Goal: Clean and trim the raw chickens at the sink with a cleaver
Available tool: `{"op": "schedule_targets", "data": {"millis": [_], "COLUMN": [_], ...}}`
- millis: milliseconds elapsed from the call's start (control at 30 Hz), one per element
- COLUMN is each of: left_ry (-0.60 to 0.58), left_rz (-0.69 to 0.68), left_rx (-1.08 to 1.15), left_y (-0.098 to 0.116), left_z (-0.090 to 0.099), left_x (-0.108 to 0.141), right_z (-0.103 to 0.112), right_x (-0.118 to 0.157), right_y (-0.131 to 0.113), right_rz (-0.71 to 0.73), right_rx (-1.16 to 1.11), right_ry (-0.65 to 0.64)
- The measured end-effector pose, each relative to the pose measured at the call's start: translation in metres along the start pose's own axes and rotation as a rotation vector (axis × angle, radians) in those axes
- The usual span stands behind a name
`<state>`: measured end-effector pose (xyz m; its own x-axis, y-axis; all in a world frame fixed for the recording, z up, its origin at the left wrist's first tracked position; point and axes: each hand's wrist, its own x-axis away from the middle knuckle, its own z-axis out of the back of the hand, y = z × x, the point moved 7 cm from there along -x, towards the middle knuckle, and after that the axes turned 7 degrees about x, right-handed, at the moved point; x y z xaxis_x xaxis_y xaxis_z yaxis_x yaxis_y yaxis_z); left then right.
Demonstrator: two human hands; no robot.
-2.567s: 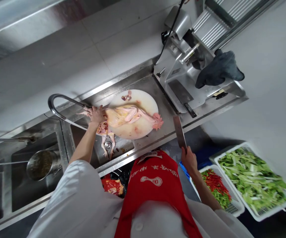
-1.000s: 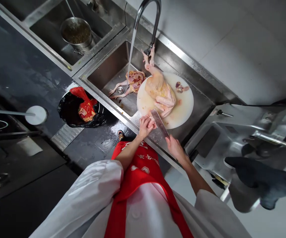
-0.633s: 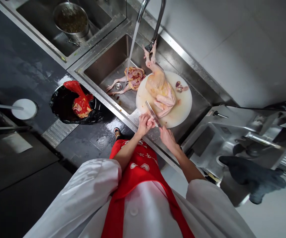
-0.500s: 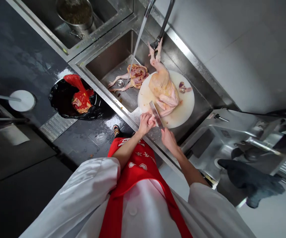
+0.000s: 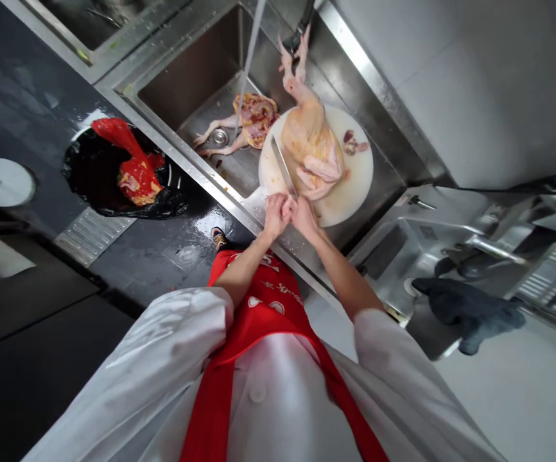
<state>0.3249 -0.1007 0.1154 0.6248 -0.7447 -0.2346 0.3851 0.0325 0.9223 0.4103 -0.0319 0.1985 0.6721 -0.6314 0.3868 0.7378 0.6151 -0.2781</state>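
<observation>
My right hand is closed round the handle of a knife, whose broad blade points away from me over the round white cutting board. Pressed close beside it, my left hand is closed on a small pink piece of meat, partly hidden by the fingers. A whole plucked chicken lies on the board, its feet reaching past the far edge. Small dark red scraps sit at the board's right side.
An opened chicken carcass lies in the steel sink under running water. On the floor at left stands a black-lined bin with a red bag. A dark glove hangs by the right-hand basin.
My right hand has moved left, bringing the knife's handle up against my left hand and the meat piece. The blade tip has swung left, away from the chicken. The whole view has shifted slightly.
</observation>
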Motion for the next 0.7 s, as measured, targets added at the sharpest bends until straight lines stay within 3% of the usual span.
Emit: {"op": "schedule_targets", "data": {"millis": [33, 100, 167, 333, 433, 567, 700], "left_ry": [0.008, 0.017, 0.038, 0.072, 0.098, 0.088, 0.098], "left_rz": [-0.004, -0.030, -0.031, 0.036, 0.031, -0.025, -0.009], "left_rx": [0.009, 0.041, 0.052, 0.023, 0.049, 0.059, 0.044], "left_y": [0.001, 0.003, 0.005, 0.001, -0.001, 0.001, 0.000], "left_z": [0.003, 0.010, 0.017, 0.023, 0.021, 0.016, 0.015], "left_x": [0.001, 0.005, 0.011, 0.019, 0.019, 0.019, 0.020], "right_z": [0.003, 0.003, 0.011, 0.036, 0.023, 0.004, 0.019], "right_x": [-0.025, -0.061, -0.072, -0.023, 0.004, 0.013, 0.015], "right_y": [-0.002, -0.006, -0.002, 0.009, 0.004, 0.001, 0.008], "right_rz": [-0.053, -0.056, -0.037, 0.030, -0.003, -0.018, -0.040], "right_rx": [-0.004, -0.046, -0.064, 0.003, 0.052, 0.056, 0.056], "right_ry": [0.052, 0.038, 0.078, 0.226, 0.159, 0.097, 0.160]}}
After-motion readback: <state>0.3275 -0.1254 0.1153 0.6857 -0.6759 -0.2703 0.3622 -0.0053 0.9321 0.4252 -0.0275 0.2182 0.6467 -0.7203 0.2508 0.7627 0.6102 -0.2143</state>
